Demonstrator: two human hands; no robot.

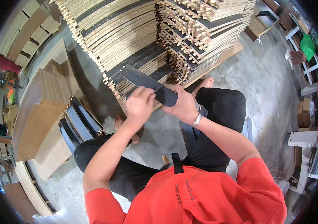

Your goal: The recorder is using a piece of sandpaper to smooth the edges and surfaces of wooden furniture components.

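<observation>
A narrow black board (140, 79) slants across in front of me, its near end gripped in my right hand (184, 104), thumb on one side. Over the board's near half is my left hand (140, 105), its fingers curled in and slightly blurred. Whatever those fingers hold, if anything, is too small or hidden to make out. Beyond the board rises a tall stack of panels (121, 26) with pale cut edges and black faces. Short wooden dowels (188, 41) stick out from the panel ends, on the right part of the stack especially.
Several dark-faced boards (80, 121) lean together beside my left knee. Past them stand brown panels (39, 108) in a row. Concrete floor (269, 89) lies to the right, with a white metal frame (303, 139) and a green bag (307, 47) along that side.
</observation>
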